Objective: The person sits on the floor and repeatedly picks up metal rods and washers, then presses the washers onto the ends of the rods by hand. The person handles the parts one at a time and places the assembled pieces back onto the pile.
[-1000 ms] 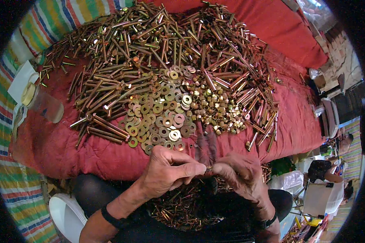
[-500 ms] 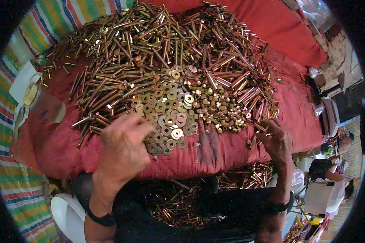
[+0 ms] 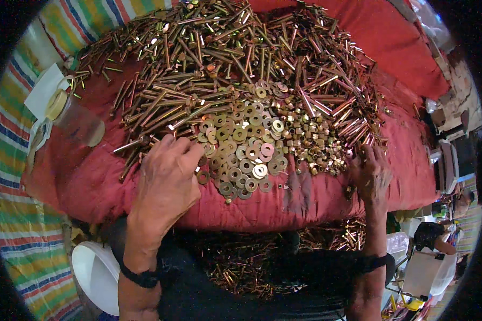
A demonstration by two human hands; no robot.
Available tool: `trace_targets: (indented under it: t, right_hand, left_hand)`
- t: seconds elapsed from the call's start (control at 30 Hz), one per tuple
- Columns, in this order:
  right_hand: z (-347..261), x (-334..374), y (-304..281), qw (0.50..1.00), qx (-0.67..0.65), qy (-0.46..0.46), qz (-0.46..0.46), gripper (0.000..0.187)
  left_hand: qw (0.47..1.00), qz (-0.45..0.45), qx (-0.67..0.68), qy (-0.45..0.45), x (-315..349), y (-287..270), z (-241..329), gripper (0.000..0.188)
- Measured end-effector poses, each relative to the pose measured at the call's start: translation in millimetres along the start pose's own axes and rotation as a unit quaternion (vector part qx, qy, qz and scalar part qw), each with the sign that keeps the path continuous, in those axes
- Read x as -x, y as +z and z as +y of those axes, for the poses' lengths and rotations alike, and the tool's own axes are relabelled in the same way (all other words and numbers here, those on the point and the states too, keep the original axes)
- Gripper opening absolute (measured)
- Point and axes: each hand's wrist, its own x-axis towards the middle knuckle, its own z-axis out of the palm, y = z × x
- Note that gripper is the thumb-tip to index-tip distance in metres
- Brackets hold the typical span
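My left hand [image 3: 170,174] is closed, fingers curled down at the left edge of the flat metal washers [image 3: 240,152], beside the nearest long bolts [image 3: 166,115]. Its fingertips are mostly hidden, and I cannot make out what they hold. At the right, my right hand [image 3: 372,174] reaches down with bent fingers to the edge of the brassy nuts [image 3: 316,147] and the slim metal pieces [image 3: 361,125]. Those fingers are closed too, and whatever is in them is hidden. A small dark metal piece [image 3: 349,191] lies by that hand.
A large heap of bolts [image 3: 209,53] covers the far side of the red cloth [image 3: 241,211]. A clear jar [image 3: 83,125] lies at the left. More bolts [image 3: 241,270] lie below the cloth's near edge. A person [image 3: 432,235] is in the right background.
The view has shifted, so the piles sit further right in it. My left hand has come down to the cloth beside the washers and bolts. My right hand has moved slightly forward.
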Motion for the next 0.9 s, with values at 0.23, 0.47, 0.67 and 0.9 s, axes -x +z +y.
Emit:
trace_targets:
  t: [0.23,0.47,0.67,0.9]
  right_hand:
    - [-27,-15,-16,0.850,-0.465,0.246,0.023,0.024]
    - [-146,16,-38,0.780,-0.547,0.138,-0.271,0.013]
    - [-180,13,-15,0.883,-0.437,-0.102,-0.136,0.022]
    - [-179,12,-10,0.904,-0.373,-0.144,-0.151,0.022]
  left_hand:
    - [0.999,0.029,-0.013,0.044,-1,1,-5,0.028]
    - [0.999,0.024,0.017,0.017,-5,6,-3,0.015]
    - [0.997,0.022,0.074,0.018,-4,15,4,0.032]
    - [0.996,0.040,0.069,0.027,-8,15,-1,0.028]
